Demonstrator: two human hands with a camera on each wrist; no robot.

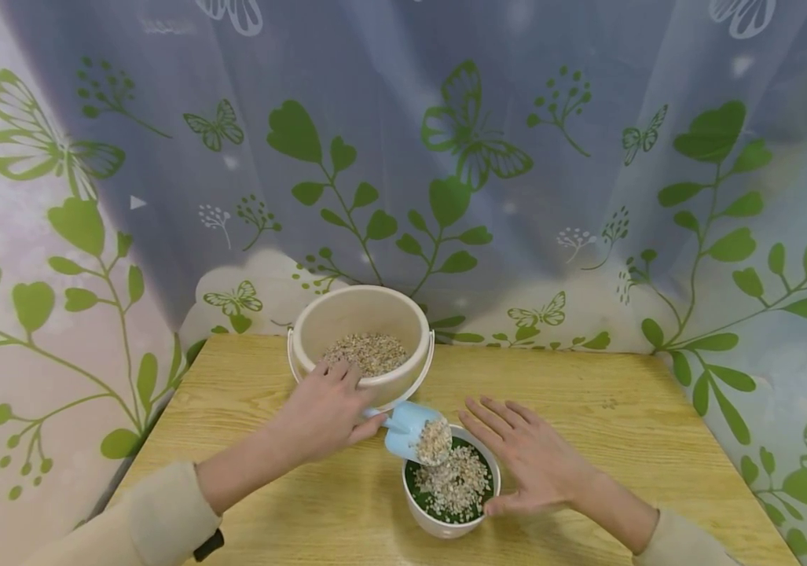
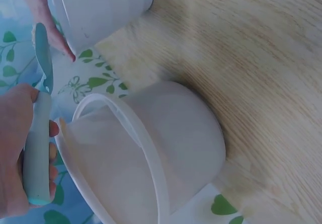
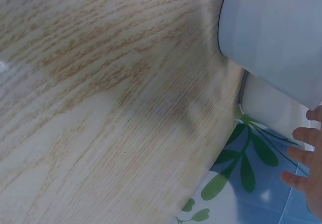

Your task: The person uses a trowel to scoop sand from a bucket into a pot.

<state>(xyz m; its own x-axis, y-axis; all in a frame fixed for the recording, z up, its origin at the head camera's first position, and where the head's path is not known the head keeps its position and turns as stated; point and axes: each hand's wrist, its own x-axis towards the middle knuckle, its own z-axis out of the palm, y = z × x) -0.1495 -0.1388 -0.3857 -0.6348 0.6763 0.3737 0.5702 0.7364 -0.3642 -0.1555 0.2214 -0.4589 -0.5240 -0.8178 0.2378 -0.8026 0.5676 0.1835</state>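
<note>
You are tipping the scoop [image 1: 410, 431], pinched in your left hand [image 1: 325, 417], over the pot [image 1: 451, 491] while your spread right hand [image 1: 526, 456] steadies its three o'clock rim, so pour slowly.

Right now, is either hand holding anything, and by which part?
The left hand grips the scoop by its handle; the right hand holds nothing.

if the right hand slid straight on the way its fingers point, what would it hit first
Likely the blue scoop that the left hand holds over the small white pot. The right hand points up-left along the pot's rim; depth is uncertain.
</note>
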